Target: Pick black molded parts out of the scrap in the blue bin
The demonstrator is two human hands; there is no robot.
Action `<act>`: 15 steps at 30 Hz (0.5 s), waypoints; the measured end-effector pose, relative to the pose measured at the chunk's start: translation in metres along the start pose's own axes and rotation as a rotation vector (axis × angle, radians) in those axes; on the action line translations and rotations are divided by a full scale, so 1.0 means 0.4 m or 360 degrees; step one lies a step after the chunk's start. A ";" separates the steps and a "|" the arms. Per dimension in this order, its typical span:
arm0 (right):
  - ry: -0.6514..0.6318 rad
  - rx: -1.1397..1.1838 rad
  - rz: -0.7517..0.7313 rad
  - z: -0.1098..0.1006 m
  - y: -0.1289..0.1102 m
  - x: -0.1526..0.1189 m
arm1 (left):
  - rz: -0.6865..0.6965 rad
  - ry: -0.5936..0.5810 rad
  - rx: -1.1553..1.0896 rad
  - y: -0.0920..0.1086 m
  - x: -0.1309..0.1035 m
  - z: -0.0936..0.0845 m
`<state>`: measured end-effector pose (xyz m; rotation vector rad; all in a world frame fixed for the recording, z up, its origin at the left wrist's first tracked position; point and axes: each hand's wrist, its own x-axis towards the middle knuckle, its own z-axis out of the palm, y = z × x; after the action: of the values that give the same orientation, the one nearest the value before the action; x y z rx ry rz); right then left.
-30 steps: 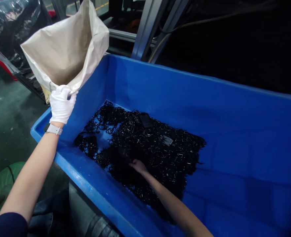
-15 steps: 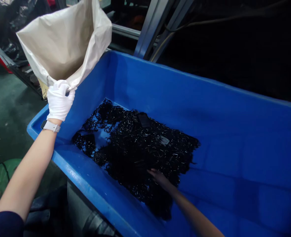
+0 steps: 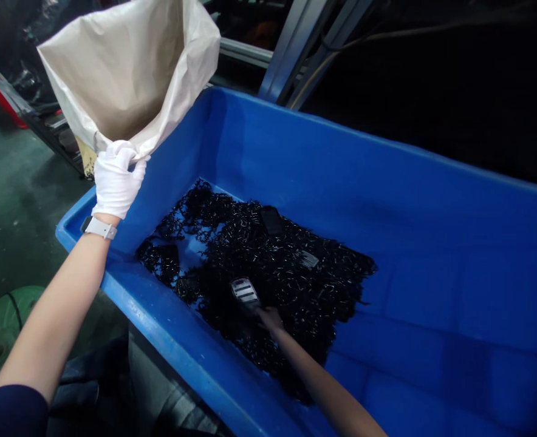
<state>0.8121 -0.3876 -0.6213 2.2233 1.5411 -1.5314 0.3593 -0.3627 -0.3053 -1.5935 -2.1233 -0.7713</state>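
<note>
Left hand [image 3: 116,179], gloved, clamped on bag [image 3: 127,79] rim above bin [image 3: 387,182] left corner; black scrap [image 3: 268,273] on bin floor; right hand [image 3: 268,317], bare, gripping ribbed piece [image 3: 245,291] at scrap's near edge

Head-worn camera looks steeply down, close, into the blue tub [image 3: 387,182]

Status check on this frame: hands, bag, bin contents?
Left hand gloved, gripping open paper bag above blue bin corner. Right hand bare, down in black parts, at a small ribbed piece.
</note>
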 end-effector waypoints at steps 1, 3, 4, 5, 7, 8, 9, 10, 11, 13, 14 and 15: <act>-0.0008 -0.0017 -0.0001 0.008 -0.009 -0.006 | -0.0020 -0.0010 -0.0033 -0.002 0.001 0.000; -0.0006 -0.0061 -0.0057 0.023 -0.033 -0.017 | -0.0040 0.0001 -0.0046 -0.004 0.002 0.001; 0.0004 -0.0086 -0.0117 0.028 -0.048 -0.023 | -0.0026 0.0019 -0.0025 -0.005 0.002 0.002; 0.0016 -0.0114 -0.0190 0.031 -0.065 -0.029 | 0.0001 0.0044 0.0013 -0.005 0.002 0.003; 0.0036 -0.0172 -0.0372 0.025 -0.105 -0.041 | 0.0070 0.0096 0.0104 -0.005 0.001 0.005; 0.0045 -0.0200 -0.0475 0.014 -0.127 -0.047 | 0.0100 0.0117 0.0134 -0.005 0.001 0.006; 0.0056 -0.0227 -0.0583 -0.004 -0.149 -0.053 | 0.0116 0.0128 0.0149 -0.003 0.000 0.006; 0.0071 -0.0253 -0.0687 -0.026 -0.173 -0.058 | 0.0119 0.0133 0.0151 -0.002 -0.001 0.005; 0.0094 -0.0279 -0.0780 -0.053 -0.196 -0.062 | 0.0112 0.0128 0.0136 -0.001 -0.001 0.005; 0.0150 -0.0331 -0.0908 -0.114 -0.244 -0.064 | 0.0077 0.0096 0.0073 0.000 -0.002 0.004; 0.0180 -0.0355 -0.0947 -0.145 -0.269 -0.063 | 0.0054 0.0081 0.0036 0.000 -0.002 0.004; 0.0207 -0.0380 -0.0978 -0.173 -0.297 -0.064 | 0.0029 0.0072 -0.0001 -0.001 -0.003 0.005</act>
<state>0.7731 -0.3095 -0.5121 1.8401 2.4601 -1.2142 0.3594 -0.3624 -0.3075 -1.5786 -2.0744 -0.7942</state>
